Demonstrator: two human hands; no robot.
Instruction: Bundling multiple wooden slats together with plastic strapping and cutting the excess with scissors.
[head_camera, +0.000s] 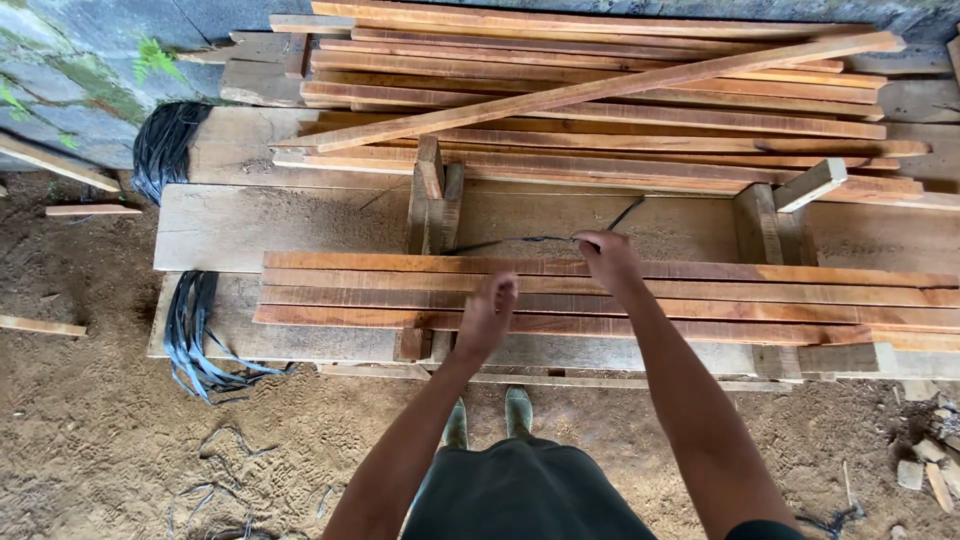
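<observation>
Strap (545, 239), thin and dark, runs across the wide plank of the surface (300, 225), just behind the near layer of slats. The right hand (608, 258) has its fingers closed on the strap's right end, which kinks up past the knuckles. The left hand (487, 315) hovers over the slats with fingers curled loosely, holding nothing that shows.

By the look of it, the step in hand is laying a tie for the bundle; a next move would call for the left hand to take the free end near the upright blocks (433, 205).

Count: four slats (760, 300) lie side by side at the near edge; the far pile (600, 100) holds too many to count. Two dark strap bundles (165, 145) sit at the left edge, one hanging toward the floor. Two boots (487, 420) show below.
</observation>
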